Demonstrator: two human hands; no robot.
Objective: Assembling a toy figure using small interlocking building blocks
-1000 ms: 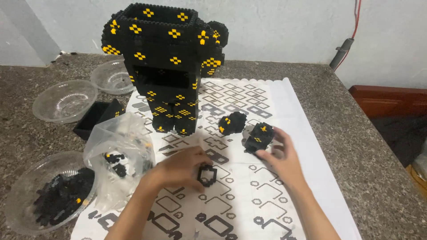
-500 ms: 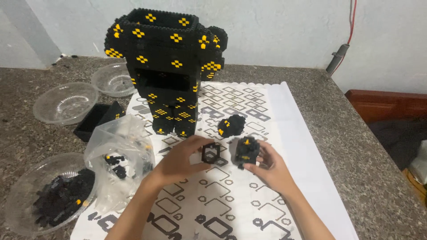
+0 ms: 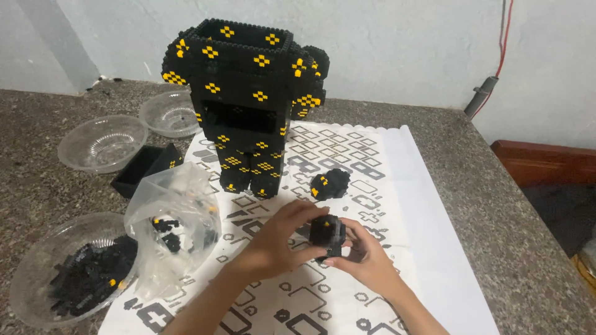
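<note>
Two hands are meeting over the printed paper sheet [image 3: 397, 186] near the front of the bench [image 3: 496, 186], both closing on one small black brick block [image 3: 327, 232]. Left hand [image 3: 279, 239] is wrapping its fingers [image 3: 307, 211] over the top and near side of the block; right hand [image 3: 366, 257] is cupping it from below and behind, fingers narrow and pressed against it. Block is being held just above the sheet, well forward of the tall black-and-yellow brick figure [image 3: 245, 105] — whether a loose piece is being pinched between the hands cannot be told.

Risks, as judged: uneven squeezing could be cracking the block along its seams and scattering small bricks over the sheet; a piece escaping to the right could be rolling toward the bench edge [image 3: 546, 273], which is lying near on that side. An elbow or forearm swinging left could be catching the crumpled clear bag [image 3: 177, 217] or the clear bowl of black bricks [image 3: 68, 273] at the front left corner. A forward lunge could be knocking the figure, which is standing upright but narrow at the feet, or nudging the second small brick lump [image 3: 330, 183] lying between figure and hands.

Open room: the sheet to the right of the hands is giving the widest free surface — the left side is crowded by bag, bowl, a black tray [image 3: 146, 167] and two empty clear bowls [image 3: 102, 142]
</note>
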